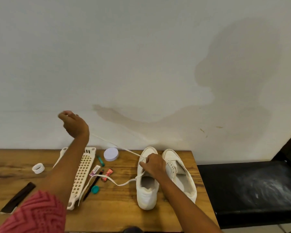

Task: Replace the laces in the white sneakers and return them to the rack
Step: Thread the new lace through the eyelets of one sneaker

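the two white sneakers stand side by side on the wooden table, toes to the wall. the left sneaker is the one being laced. the right sneaker just beside it shows no lace at all.

a white lace runs through the holes near the toe of the left sneaker. one end goes up and to the left, pulled tight in the air. the other end lies loose on the table and crosses a white plastic grid tray.

the right hand rests on the front of the left sneaker, with its fingers bent and pinching the lace at the holes. the left hand is lifted high near the wall. its fingers are curled and seem to grip the tight end of the lace, though the lace is hard to see inside the hand.

this looks like an early step, pulling the lace through the first holes. to do it well, the person should hold the shoe down firm and pull slowly. both ends should come out the same length. the lace should lie flat, not twisted.

near the tray lie a round purple lid, a white tape roll, some pens, sweets and a dark comb. the loose end could catch on these. a black bench stands to the right. no rack is in view.
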The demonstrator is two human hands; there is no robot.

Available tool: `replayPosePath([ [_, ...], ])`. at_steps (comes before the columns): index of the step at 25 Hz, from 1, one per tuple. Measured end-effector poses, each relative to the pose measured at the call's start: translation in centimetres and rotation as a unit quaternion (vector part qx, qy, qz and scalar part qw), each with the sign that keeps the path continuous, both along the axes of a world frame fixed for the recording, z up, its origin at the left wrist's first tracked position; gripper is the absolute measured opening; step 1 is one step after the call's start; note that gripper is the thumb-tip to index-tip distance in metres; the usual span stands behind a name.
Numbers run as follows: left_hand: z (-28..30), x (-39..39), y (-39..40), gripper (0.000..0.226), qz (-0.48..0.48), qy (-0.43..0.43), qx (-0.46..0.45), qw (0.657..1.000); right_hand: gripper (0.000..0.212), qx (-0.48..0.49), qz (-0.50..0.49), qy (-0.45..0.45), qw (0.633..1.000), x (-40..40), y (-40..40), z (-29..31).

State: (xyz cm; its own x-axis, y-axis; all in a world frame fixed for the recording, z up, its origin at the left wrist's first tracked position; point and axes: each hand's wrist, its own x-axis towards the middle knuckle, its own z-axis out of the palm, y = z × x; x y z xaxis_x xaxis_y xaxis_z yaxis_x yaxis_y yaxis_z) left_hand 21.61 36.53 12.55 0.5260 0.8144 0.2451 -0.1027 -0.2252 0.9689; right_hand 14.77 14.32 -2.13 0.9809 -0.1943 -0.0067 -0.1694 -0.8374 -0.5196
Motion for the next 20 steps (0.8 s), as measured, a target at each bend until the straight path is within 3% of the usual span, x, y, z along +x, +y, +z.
replayPosePath([
  [3, -4.0, -1.3, -1.2, 0.033, -0.108, 0.201, 0.148, 0.962, 0.036, -0.009, -0.007, 0.019, 1.000, -0.1, 0.2, 0.3],
  [6, -10.5, -1.9, -4.5, 0.028, -0.297, 0.366, 0.298, 0.830, 0.034, 0.016, 0.000, 0.030, 0.999, -0.1, 0.1, 0.0],
  [8, -12.7, -2.3, -7.7, 0.028, -0.356, 0.391, 0.369, 0.764, 0.031, 0.038, 0.002, 0.021, 0.999, 0.0, -0.2, -0.6],
  [12, -15.0, -2.1, -11.9, 0.034, -0.433, 0.370, 0.378, 0.730, 0.028, 0.051, 0.017, -0.003, 0.999, 0.3, -0.6, -1.4],
  [14, -16.0, -1.8, -12.5, 0.034, -0.407, 0.368, 0.403, 0.732, 0.027, 0.053, 0.021, -0.013, 0.998, 0.4, -0.9, -1.6],
  [20, -15.0, -0.8, -11.1, 0.033, -0.227, 0.333, 0.360, 0.841, 0.029, 0.021, 0.023, -0.048, 0.998, -0.1, -1.1, -2.4],
])
